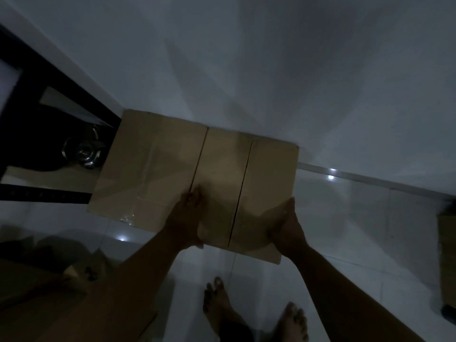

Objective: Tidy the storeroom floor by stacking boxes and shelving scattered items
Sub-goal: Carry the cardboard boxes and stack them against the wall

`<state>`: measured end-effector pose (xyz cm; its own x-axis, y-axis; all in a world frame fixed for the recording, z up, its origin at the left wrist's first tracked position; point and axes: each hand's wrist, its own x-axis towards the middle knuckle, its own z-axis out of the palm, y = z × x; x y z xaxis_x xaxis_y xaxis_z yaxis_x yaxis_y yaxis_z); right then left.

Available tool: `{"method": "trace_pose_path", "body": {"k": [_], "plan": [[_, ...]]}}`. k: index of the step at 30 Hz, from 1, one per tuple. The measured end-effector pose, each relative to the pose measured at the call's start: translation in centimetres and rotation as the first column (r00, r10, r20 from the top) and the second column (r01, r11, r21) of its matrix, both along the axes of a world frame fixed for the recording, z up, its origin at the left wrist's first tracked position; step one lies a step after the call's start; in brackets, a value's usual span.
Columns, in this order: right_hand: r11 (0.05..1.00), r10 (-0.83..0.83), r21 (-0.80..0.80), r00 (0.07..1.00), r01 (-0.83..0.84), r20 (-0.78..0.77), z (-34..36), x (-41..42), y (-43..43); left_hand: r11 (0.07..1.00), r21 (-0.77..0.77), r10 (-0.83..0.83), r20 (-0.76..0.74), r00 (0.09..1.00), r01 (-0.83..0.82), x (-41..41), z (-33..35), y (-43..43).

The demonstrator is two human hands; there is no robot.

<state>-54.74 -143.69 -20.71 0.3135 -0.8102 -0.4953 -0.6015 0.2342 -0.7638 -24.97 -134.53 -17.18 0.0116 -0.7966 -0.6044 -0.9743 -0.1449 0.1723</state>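
A brown cardboard box [243,183] with two closed top flaps is between my hands, over the white tiled floor by the wall. My left hand [185,215] grips its left near side, fingers curled over the top edge. My right hand [287,230] grips its right near corner. Directly to its left a second, tape-sealed cardboard box [150,164] touches it side to side. The room is dim and the view is blurred.
A black metal shelf frame [56,95] stands at the left, with a shiny metal kettle [84,149] on a low level. More cardboard [49,292] lies at the lower left, and another box [447,257] at the right edge. My bare feet [246,314] stand on the tiles.
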Motion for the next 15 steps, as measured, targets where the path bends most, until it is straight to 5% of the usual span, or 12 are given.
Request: {"method": "trace_pose_path", "body": {"k": [3, 6, 10, 15], "plan": [[0.997, -0.006, 0.080, 0.997, 0.012, -0.082, 0.0, 0.1, -0.2, 0.998, -0.050, -0.042, 0.127, 0.991, 0.049, -1.2, 0.0, 0.5], [0.990, 0.083, 0.133, 0.968, -0.053, -0.237, 0.9, 0.0, -1.1, 0.994, -0.108, 0.038, 0.071, 0.997, -0.030, -1.4, 0.4, 1.2], [0.942, 0.323, 0.096, 0.789, -0.322, -0.522, 4.1, 0.8, -1.8, 0.962, -0.227, 0.172, 0.061, 0.983, -0.154, -2.3, 2.6, 3.8], [0.954, 0.227, -0.067, 0.849, -0.293, -0.477, 11.1, 1.4, -1.2, 0.837, -0.313, 0.429, -0.134, 0.893, -0.449, -4.7, 9.4, 6.6]]}}
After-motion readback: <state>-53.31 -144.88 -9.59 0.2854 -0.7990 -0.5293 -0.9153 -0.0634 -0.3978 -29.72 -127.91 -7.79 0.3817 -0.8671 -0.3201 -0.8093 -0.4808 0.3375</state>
